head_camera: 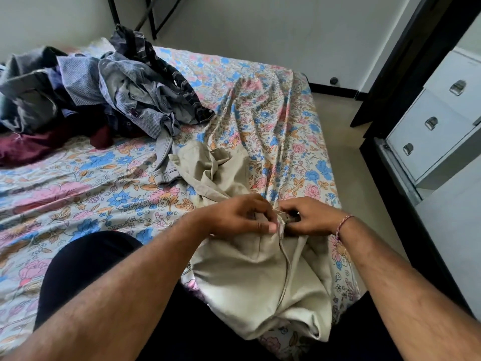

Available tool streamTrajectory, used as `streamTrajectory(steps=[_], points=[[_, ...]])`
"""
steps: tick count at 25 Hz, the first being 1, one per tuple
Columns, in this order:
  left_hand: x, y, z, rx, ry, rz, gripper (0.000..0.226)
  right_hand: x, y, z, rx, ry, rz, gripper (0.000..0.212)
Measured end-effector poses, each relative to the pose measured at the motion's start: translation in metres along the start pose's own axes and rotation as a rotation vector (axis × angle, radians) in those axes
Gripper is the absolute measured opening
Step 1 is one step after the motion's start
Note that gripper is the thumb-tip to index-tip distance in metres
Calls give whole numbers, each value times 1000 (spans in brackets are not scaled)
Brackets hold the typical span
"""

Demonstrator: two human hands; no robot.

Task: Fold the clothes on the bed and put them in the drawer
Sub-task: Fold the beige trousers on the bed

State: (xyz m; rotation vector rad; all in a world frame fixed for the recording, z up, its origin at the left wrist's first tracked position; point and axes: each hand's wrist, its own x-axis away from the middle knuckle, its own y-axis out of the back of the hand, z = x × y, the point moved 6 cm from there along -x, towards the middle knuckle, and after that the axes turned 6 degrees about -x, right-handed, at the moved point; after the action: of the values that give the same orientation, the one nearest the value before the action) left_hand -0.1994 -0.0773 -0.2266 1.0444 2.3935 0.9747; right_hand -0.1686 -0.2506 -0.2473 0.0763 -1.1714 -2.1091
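Note:
Beige trousers (pixel 250 277) lie crumpled on the floral bed sheet (pixel 86 178) right in front of me. My left hand (pixel 239 217) grips a bunched part of the beige cloth with curled fingers. My right hand (pixel 309 217), with a thread band on its wrist, pinches the same bunched spot from the other side. The two hands almost touch. A heap of unfolded clothes (pixel 86 92), grey, checked blue and maroon, sits at the back left of the bed. A white drawer unit (pixel 440 121) with metal handles stands to the right, its drawers closed.
A dark doorframe (pixel 395 74) rises between the bed and the drawer unit. Bare floor (pixel 346 121) runs along the bed's right edge. My dark-clothed knee (pixel 86 269) rests on the sheet at lower left. A black metal frame (pixel 153 14) stands by the back wall.

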Motion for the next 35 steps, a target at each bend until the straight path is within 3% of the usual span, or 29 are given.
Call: streamTrajectory(steps=[2,4,6,8,10,13,15,17,19,22,24,28,29,31,33,35], points=[[6,-1,-1,-126,-36,23,30,12,9,-6,66,-4,-72,27],[15,-8,19,-324,84,165,39,21,19,-13,190,-53,-78,37],[29,-11,45,-422,257,339,43,32,32,-23,297,-165,-21,42],[39,-2,55,-420,345,363,38,46,40,-37,375,-287,83,53],[41,19,51,-441,273,203,26,62,40,-50,285,-324,170,40],[47,47,12,-317,-9,-220,13,81,40,-68,89,-308,154,32],[51,62,-8,-10,-15,-402,10,89,40,-74,-11,-292,110,34],[56,75,-19,84,30,-432,12,95,40,-76,-184,-298,82,39],[64,86,-24,-181,20,-275,19,102,53,-65,-353,-309,-21,24],[70,110,-24,-695,141,34,36,102,99,-29,-412,-183,-219,25],[61,153,-41,-1045,262,83,41,102,147,6,-375,-108,-359,23],[36,286,-130,-1582,321,-213,46,127,265,88,-222,-4,-677,43],[33,312,-154,-1590,272,-280,40,134,290,105,-154,19,-764,44],[38,357,-220,-1510,13,-537,26,163,352,149,-64,109,-977,44],[57,410,-280,-1432,-157,-824,33,205,410,190,-84,230,-1216,38],[71,459,-329,-1378,-110,-1051,48,247,453,228,-213,360,-1363,34]])
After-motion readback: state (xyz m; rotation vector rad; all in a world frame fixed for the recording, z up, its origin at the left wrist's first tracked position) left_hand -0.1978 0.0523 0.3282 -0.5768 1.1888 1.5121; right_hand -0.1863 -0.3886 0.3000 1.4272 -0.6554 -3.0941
